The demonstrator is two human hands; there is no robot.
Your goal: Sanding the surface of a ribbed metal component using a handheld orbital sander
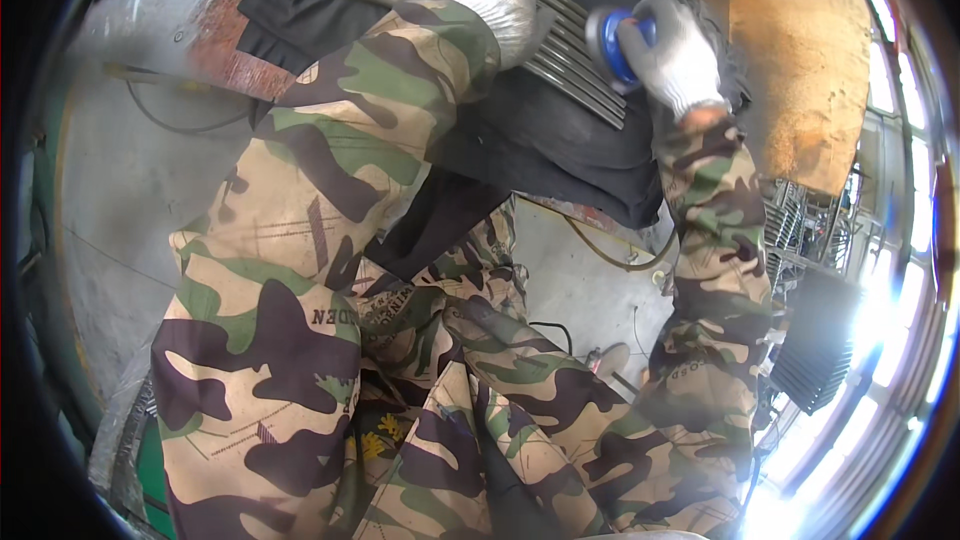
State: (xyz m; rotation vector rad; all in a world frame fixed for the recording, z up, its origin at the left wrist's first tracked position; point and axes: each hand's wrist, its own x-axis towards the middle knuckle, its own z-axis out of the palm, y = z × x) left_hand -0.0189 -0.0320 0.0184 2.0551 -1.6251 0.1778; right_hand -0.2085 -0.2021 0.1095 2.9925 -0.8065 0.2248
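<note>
Several grey metal rods (585,90) lie side by side in a slanting row on a black cloth (560,155). My left hand (492,5), in a whitish work glove, rests palm down across the rods with its fingers spread. To its right, my right hand (678,58), also gloved, is wrapped round a blue round tool (618,45) with a paler rim. That tool is by the right side of the rods, slightly blurred. I cannot tell whether it touches them.
Under the cloth is a worn, reddish-grey table (262,75). A tan board (810,70) stands at the right, with metal racks (800,225) and a dark ribbed stack (818,340) below it. A hose (625,262) curves above the grey floor (130,210).
</note>
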